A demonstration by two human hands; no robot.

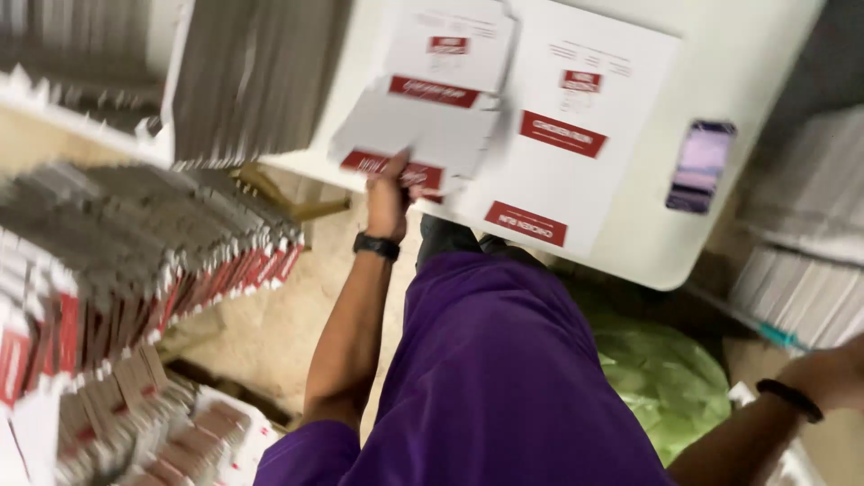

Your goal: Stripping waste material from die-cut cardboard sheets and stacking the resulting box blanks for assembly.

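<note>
My left hand [387, 196], with a black watch on the wrist, grips the near edge of a flat white carton blank with red panels [423, 121] at the edge of a white table [720, 63]. A second, larger flat carton blank [567, 135] lies beside it on the table. My right hand [832, 373], wearing a dark wristband, is at the far right edge of the picture, low and away from the table; its fingers are cut off by the frame. A purple garment [486, 378] fills the middle foreground.
Long rows of stacked flat cartons [135, 261] stand at the left, with another stack [243, 72] above and more [801, 270] at the right. A phone [700, 166] lies on the table. A green bag [666, 378] sits on the floor.
</note>
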